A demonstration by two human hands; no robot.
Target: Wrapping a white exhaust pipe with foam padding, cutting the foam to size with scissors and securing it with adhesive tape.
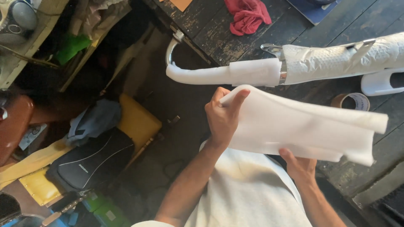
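A white foam sheet [303, 126] is held up between both my hands in front of my body. My left hand [223, 115] grips its left edge, thumb on top. From below, my right hand [299, 164] holds the sheet's lower edge. Just above the sheet lies a curved chrome pipe [171, 49] on the dark wooden bench, most of it wrapped in white foam [252, 72] and textured white padding [336, 61].
A roll of brown tape [351, 101] sits on the dark bench [219, 29] beside the pipe, and a red rag [247, 16] lies farther back. Left of me are a yellow stool [136, 122], a black bag [90, 162] and cluttered shelves [50, 25].
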